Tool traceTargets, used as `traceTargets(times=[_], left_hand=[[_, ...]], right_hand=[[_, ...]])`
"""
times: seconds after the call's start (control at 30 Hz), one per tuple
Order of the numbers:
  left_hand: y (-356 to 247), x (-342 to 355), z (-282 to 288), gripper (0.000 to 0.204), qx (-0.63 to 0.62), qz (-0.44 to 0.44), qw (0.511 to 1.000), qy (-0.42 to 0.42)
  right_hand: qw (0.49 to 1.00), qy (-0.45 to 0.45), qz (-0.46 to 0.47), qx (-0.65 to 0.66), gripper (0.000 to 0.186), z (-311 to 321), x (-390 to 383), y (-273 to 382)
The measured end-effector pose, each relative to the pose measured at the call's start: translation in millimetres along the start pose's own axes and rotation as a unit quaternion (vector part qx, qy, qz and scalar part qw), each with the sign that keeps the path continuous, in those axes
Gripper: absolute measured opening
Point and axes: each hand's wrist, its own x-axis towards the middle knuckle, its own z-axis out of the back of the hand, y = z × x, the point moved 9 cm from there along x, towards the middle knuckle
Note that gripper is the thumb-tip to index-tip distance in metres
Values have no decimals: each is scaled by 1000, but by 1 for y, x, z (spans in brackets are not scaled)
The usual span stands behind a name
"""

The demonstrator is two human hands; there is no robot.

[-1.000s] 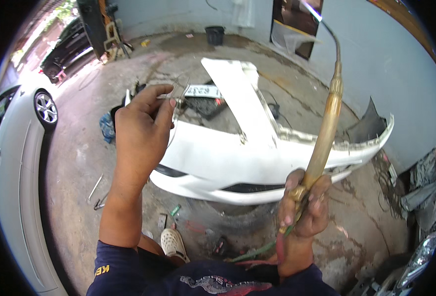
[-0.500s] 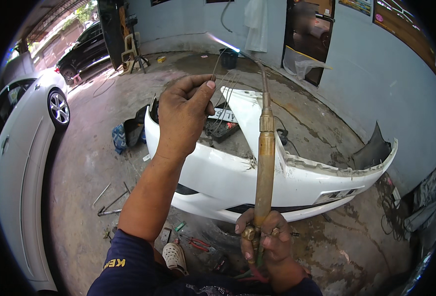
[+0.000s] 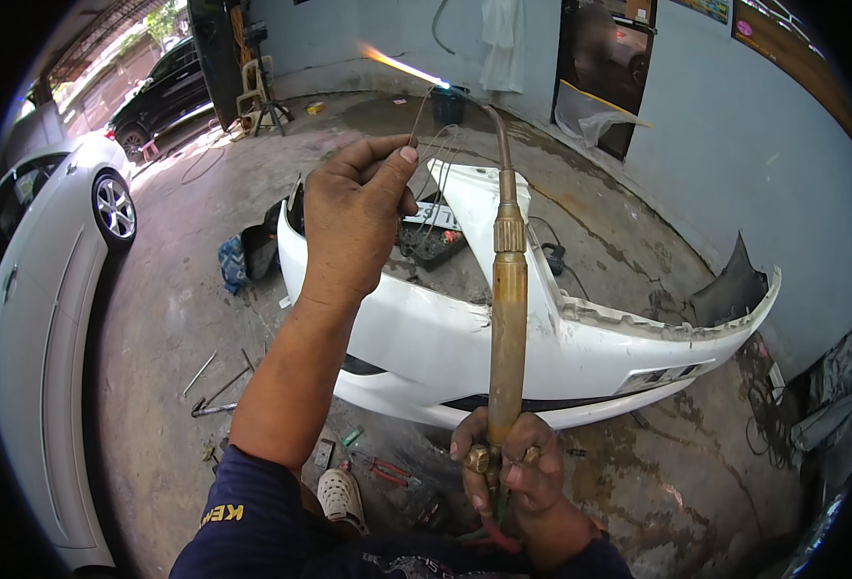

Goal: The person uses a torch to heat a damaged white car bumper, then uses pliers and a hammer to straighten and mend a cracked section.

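My right hand [image 3: 522,473] is closed round the valve end of a brass gas torch [image 3: 510,318], which stands upright with its bent tip pointing left. A flame [image 3: 402,66], blue at the tip and orange beyond, streams to the left. Raised beside it, my left hand [image 3: 360,207] pinches a thin wire rod [image 3: 420,114]. The rod's upper end reaches the flame by the torch tip, and its rest hangs in loops below the fingers. Beyond and below the hands lies a white car bumper [image 3: 416,328] on the concrete floor. Red and green hoses [image 3: 498,531] leave the torch's lower end.
A white car [image 3: 54,318] stands along the left. Pliers [image 3: 387,471] and metal rods [image 3: 219,391] lie on the floor near my shoe [image 3: 341,499]. A dark bucket [image 3: 450,106] stands near the back wall. Dark sheeting [image 3: 836,405] is heaped at the right.
The flame has turned from thin bluish-white to longer and orange. The torch has shifted slightly left and up, and the rod's end now meets the flame close to the tip.
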Motion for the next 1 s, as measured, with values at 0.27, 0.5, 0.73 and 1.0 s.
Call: traceTargets(times=[0.27,0.5,0.73,1.0], left_hand=[[-8,-4,-1,29,2,-7,1000,-1],[-11,-6,0,27,7,-14,1000,0],[-11,-9,2,28,-4,-6,1000,-2],[-9,-6,6,28,1,-6,1000,3]], right_hand=[[1000,8,-2,-8,24,-5,-1,0],[1000,3,-5,-1,24,-10,-2,-2],[1000,2,-1,-5,22,-11,-3,-1],[1000,9,0,-4,19,-10,-1,-2]])
